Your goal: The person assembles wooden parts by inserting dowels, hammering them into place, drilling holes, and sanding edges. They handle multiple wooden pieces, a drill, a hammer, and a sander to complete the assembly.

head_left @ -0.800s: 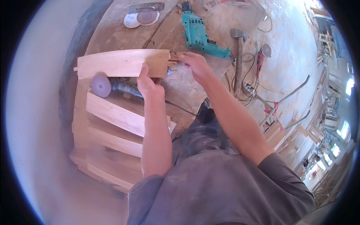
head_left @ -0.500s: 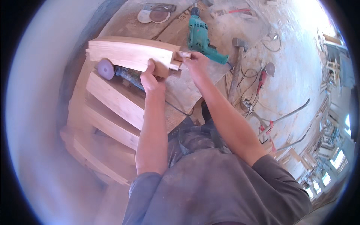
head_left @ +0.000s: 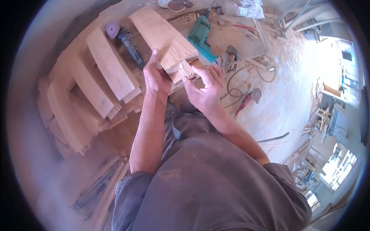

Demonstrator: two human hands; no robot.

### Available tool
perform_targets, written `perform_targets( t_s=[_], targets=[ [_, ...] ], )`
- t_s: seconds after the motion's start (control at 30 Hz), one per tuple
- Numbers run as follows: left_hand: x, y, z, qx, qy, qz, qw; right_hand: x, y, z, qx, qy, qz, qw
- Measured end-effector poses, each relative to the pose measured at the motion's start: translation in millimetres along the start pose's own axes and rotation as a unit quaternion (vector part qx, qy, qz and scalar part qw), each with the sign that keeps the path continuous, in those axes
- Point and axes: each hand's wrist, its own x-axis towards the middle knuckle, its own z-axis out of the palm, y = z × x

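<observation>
My left hand [head_left: 157, 79] is closed around the near end of a thick, pale wooden board [head_left: 163, 36], thumb along its left side. That board slants away from me over the bench, its broad face up. At its near end, my right hand [head_left: 208, 85] pinches a small wood block [head_left: 187, 68] between thumb and fingers. The block touches the board's end; whether it is a separate piece or a tenon I cannot tell. Left of the board lies a dark-bodied angle grinder [head_left: 130, 48] with a purple disc. A teal power drill [head_left: 201, 36] rests to its right.
Several similar boards [head_left: 111, 65] lie side by side on the left. A hammer [head_left: 231, 54] sits right of the drill. Farther right, a red grinder [head_left: 244, 103] and a loose cable [head_left: 231, 86] are on the floor. A clear plastic bag [head_left: 246, 8] is at the back.
The board has swung from nearly crosswise to pointing away from me, its broad face now showing. Both hands have stayed at its near end, and the whole view has shifted.
</observation>
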Motion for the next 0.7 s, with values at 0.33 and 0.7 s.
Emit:
perform_targets(
  t_s=[0.33, 0.7],
  targets=[
    [-3.5, 15.3, -16.9, 0.073, 0.059, 0.027, 0.995, -35.1, 8.8, -28.4, 0.212, -0.158, 0.335, 0.904],
    [-9.4, 18.0, -14.5, 0.079, 0.032, 0.011, 0.996, -30.2, 25.5, -8.2, 0.409, -0.227, 0.495, 0.732]
  ],
)
